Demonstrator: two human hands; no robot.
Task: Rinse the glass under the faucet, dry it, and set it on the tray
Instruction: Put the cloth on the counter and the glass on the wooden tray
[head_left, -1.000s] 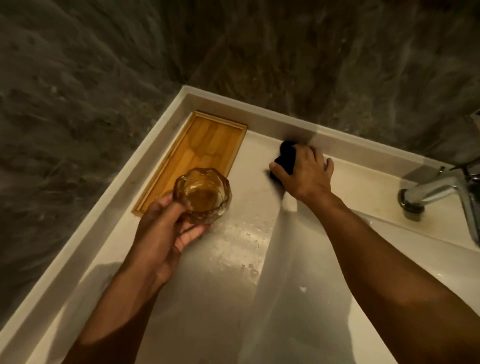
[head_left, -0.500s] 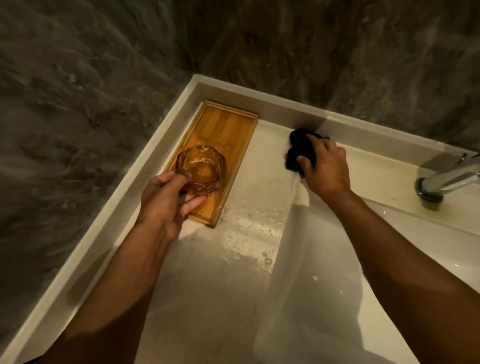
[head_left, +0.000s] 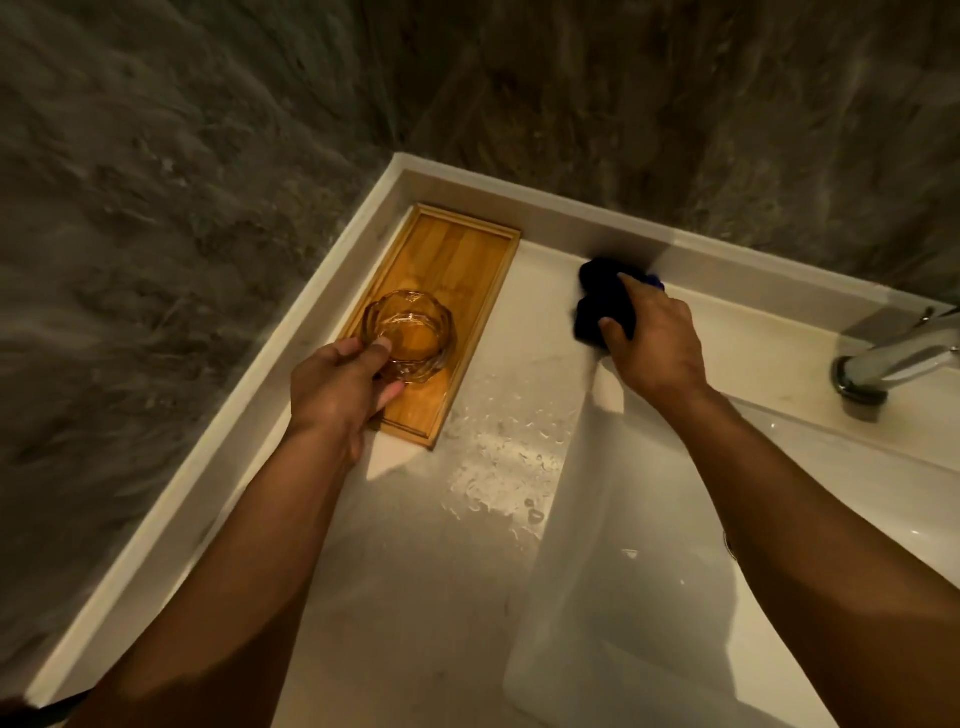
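Note:
An amber faceted glass (head_left: 410, 335) stands upright over the near half of the wooden tray (head_left: 457, 249), which lies in the far left corner of the white counter. My left hand (head_left: 337, 387) grips the glass by its near rim. I cannot tell whether its base touches the tray. My right hand (head_left: 654, 343) presses on a dark cloth (head_left: 605, 301) on the counter by the back ledge. The faucet (head_left: 893, 358) is at the right edge, with no water running.
Water drops (head_left: 509, 457) lie on the counter between the tray and the sink basin (head_left: 649, 597). A raised white rim (head_left: 208, 457) borders the counter on the left and at the back. Dark stone walls rise behind it.
My left hand has carried the glass away from me and lower, over the tray's near half. My right hand has stayed on the dark cloth by the back ledge.

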